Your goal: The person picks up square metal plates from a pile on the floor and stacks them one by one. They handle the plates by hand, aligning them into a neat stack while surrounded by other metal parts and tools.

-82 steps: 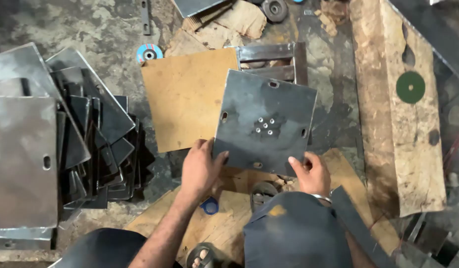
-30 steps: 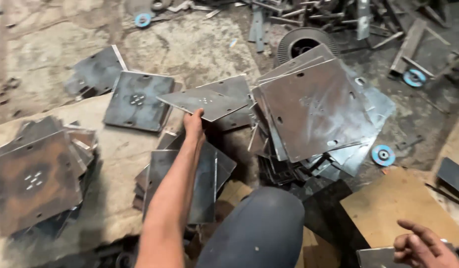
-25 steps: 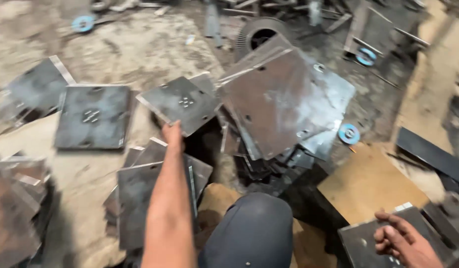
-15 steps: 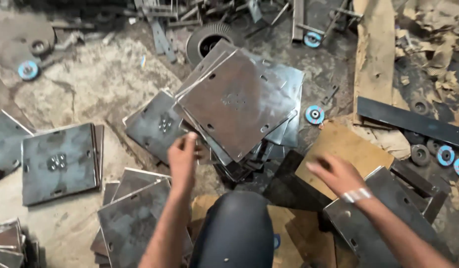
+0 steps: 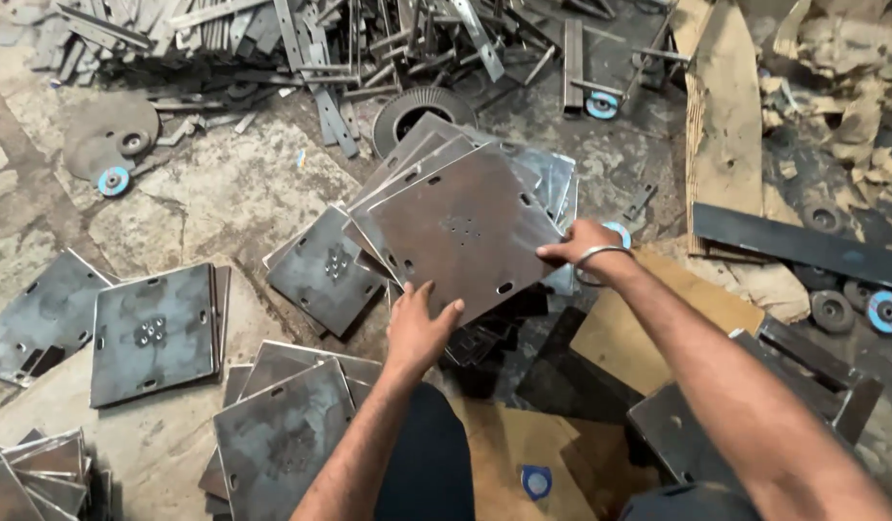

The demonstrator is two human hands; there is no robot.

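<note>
Now your left hand grips the near edge of the top square steel plate, and your right hand pinches its right edge; that plate lies tilted atop a leaning stack of plates on the floor.

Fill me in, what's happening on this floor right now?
A person crouched on a workshop floor has both hands on the top square steel plate of a leaning stack. The left hand grips its near edge, and the right hand holds its right edge. More drilled plates lie around: one flat plate to the left and another pile near the knee. Blue-centred grinding discs and scrap metal strips litter the background.
</note>
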